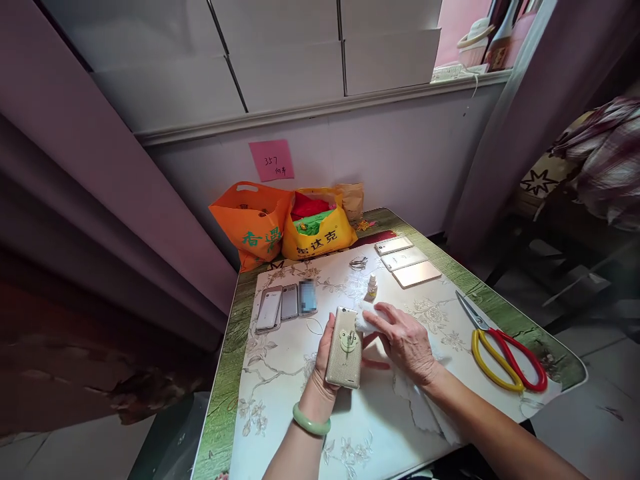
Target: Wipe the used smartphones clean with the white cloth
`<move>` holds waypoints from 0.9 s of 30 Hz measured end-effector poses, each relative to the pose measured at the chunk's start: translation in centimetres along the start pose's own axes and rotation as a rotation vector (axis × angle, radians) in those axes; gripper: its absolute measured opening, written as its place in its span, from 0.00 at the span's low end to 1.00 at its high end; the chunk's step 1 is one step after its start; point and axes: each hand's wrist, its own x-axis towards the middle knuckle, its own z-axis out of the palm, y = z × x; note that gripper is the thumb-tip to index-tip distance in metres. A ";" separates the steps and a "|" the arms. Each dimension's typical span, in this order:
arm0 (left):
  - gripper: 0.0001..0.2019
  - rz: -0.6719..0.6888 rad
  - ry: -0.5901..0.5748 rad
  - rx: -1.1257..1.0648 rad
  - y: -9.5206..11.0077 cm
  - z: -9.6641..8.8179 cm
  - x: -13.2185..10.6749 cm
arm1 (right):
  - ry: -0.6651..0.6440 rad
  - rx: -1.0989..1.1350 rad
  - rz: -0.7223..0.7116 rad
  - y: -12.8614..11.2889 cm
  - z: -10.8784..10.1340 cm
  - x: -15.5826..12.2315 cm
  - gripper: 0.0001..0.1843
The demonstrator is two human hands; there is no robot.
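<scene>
My left hand (325,353) is closed around a gold phone (345,367), its back turned up. A pale green bear-faced ring holder (349,341) sits on the phone's back. In my right hand (407,343) a crumpled white tissue (367,321) is pinched, close against the phone's upper right edge. Just beyond the tissue stands a small white dropper bottle (372,287) with a yellowish label. A green bangle (311,421) circles my left wrist.
Several phones lie at the left (270,309) and back right (410,259). Scissors (505,353) with red and yellow handles rest at the right. An orange bag (250,223) and a yellow bag (320,237) stand at the back. A floral sheet (280,427) covers the table.
</scene>
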 end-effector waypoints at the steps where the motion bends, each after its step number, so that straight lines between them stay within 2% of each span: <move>1: 0.28 -0.017 0.010 -0.009 -0.2 0.1 0.0 | 0.005 -0.005 0.013 0.2 0.0 0.1 0.17; 3: 0.27 0.021 0.044 -0.015 -0.5 0.4 0.0 | -0.012 -0.002 0.005 0.3 0.1 -0.2 0.17; 8: 0.29 0.229 0.185 -0.017 -0.7 1.8 0.0 | -0.080 0.136 -0.141 -1.1 -0.7 -2.7 0.19; 11: 0.31 0.263 0.255 -0.051 -0.8 2.6 0.0 | -0.070 0.284 -0.273 -1.7 -1.7 -3.9 0.19; 14: 0.33 0.235 0.270 -0.074 -1.2 3.0 0.4 | -0.062 0.396 -0.395 -1.4 -2.2 -3.8 0.18; 16: 0.33 0.215 0.288 -0.083 -1.5 3.1 0.7 | -0.066 0.420 -0.371 -0.9 -2.0 -3.3 0.17; 20: 0.33 0.208 0.311 -0.067 -1.7 3.4 1.2 | -0.061 0.433 -0.207 -0.2 -1.4 -2.8 0.19; 25: 0.40 0.153 0.306 0.049 -1.4 3.3 1.5 | -0.076 0.505 -0.314 -1.2 -1.7 -2.7 0.22; 27: 0.40 0.139 0.274 0.071 -1.6 3.1 1.8 | -0.096 0.498 -0.282 -1.6 -2.1 -1.8 0.22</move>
